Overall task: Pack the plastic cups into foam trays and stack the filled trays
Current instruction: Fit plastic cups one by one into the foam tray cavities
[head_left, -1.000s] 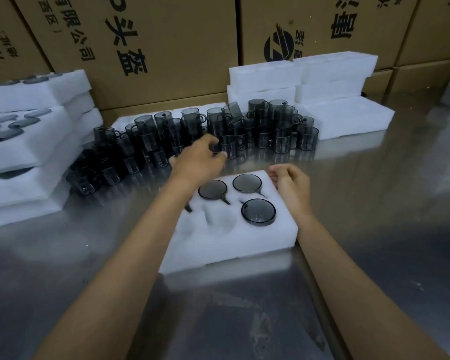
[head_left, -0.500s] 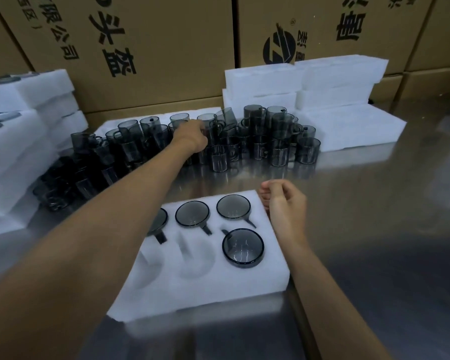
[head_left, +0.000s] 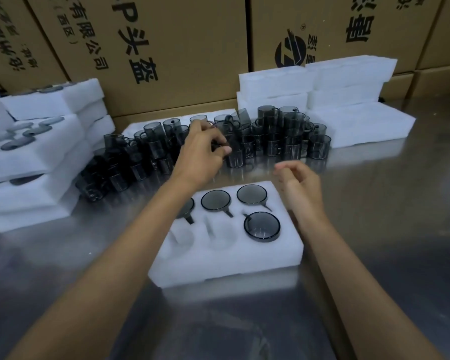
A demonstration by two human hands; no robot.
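Many loose cups (head_left: 270, 136), foam stacks (head_left: 34, 157), cardboard boxes (head_left: 192, 48)

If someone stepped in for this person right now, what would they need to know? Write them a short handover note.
Left hand: reaching into the loose cups at the back of the table, fingers curled on one; the grip itself is partly hidden.
Right hand: hovering over the tray's far right corner, fingers loosely curled, holding nothing.
Tray: in front, four cups seated; the near right one sits a bit proud.
Done: far row of three and one near pocket. Filled trays stacked at left.
Left: two empty pockets in the near row, then stack this tray. Empty trays wait at back right.
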